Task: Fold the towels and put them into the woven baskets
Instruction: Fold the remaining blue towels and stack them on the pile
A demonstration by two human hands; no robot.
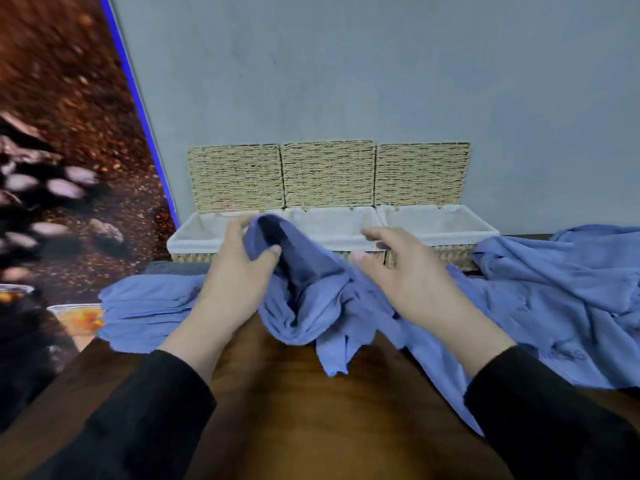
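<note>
On the wooden table [311, 420], against the grey wall [346, 64], three woven baskets stand in a row with their lids tipped up against the wall: the left basket [194, 237], the middle basket [329, 226] and the right basket [440, 226], each lined in white and touching its neighbour. The left hand [235, 271] has its thumb and fingers curled round a bunched blue towel [304, 289], lifting one end just in front of the left and middle baskets while the rest hangs to the table. The right hand [405, 271] hovers just beside it with fingers loosely spread, gripping nothing. A folded stack of towels [145, 310] lies at the table's left edge, and a loose heap of towels [561, 289] spreads to the right, reaching the right basket's front. How many towels each holds cannot be counted. Bare wood stays open along the near edge between the black sleeves [138, 420].
</note>
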